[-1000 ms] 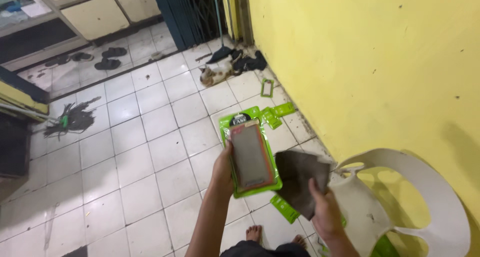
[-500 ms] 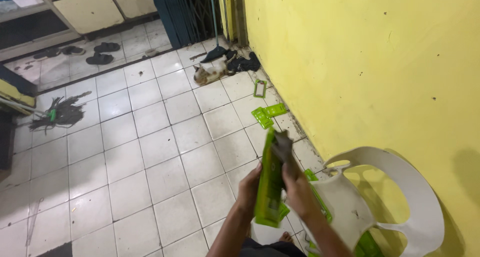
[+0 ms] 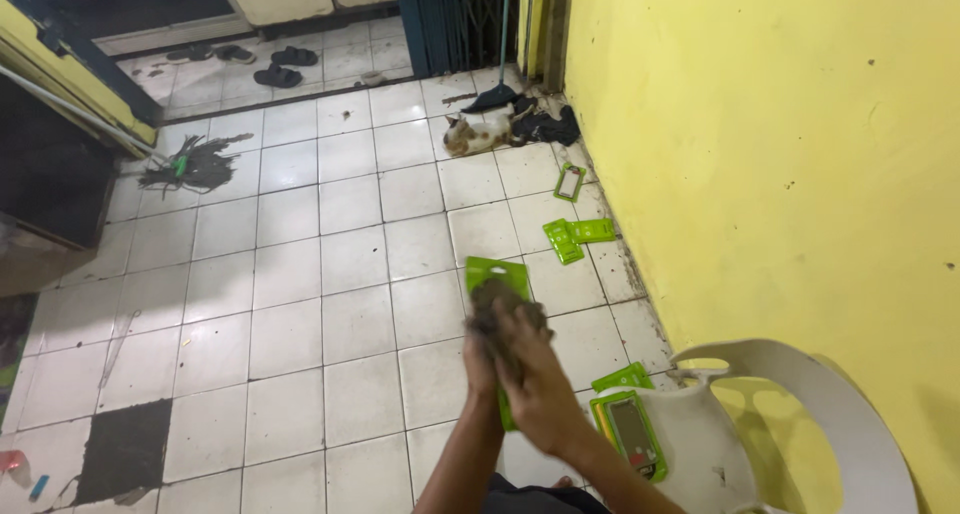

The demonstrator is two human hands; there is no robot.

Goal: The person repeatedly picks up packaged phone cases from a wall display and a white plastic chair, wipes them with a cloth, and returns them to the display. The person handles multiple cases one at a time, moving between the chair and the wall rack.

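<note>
A green flat package (image 3: 497, 274) is held upright above the tiled floor (image 3: 300, 274), in front of the person. The left hand (image 3: 482, 349) grips it from behind; its fingers are mostly hidden. The right hand (image 3: 535, 374) presses a dark grey cloth (image 3: 497, 309) against the package face, fingers curled around the cloth. A white plastic chair (image 3: 770, 424) near the yellow wall (image 3: 780, 154) carries another green package (image 3: 628, 429) on its seat. More green packages (image 3: 575, 236) lie along the floor's wall edge.

White tiled floor (image 3: 300, 304): green packages (image 3: 577, 236) at two o'clock, cat (image 3: 478, 132) at twelve, mop (image 3: 195, 164) at ten, sandals (image 3: 280, 72) beyond.
</note>
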